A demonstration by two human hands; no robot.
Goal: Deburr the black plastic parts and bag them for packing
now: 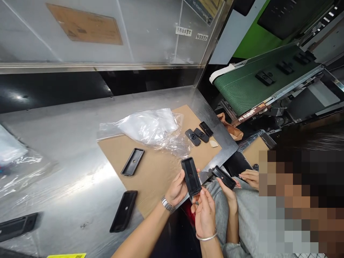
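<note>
A black rectangular plastic case [191, 175], its hollow side turned up, is held between my two hands over the table's edge. My left hand [177, 187], with a metal watch at the wrist, grips its left side and upper part. The lower end is pinched by the fingers of my right hand [204, 211], which has a bangle below it. Two similar cases lie to the left: a case [132, 162] on the brown cardboard [158, 179] and a longer case [124, 211] lower down, partly on bare metal.
A co-worker at the right holds a black case [223, 177]. Crumpled clear plastic bags [150, 125] and several small black parts [200, 134] lie on the cardboard. Beyond the metal table [88, 111], a green conveyor belt [242, 89] carries black parts. Another black case [18, 226] lies far left.
</note>
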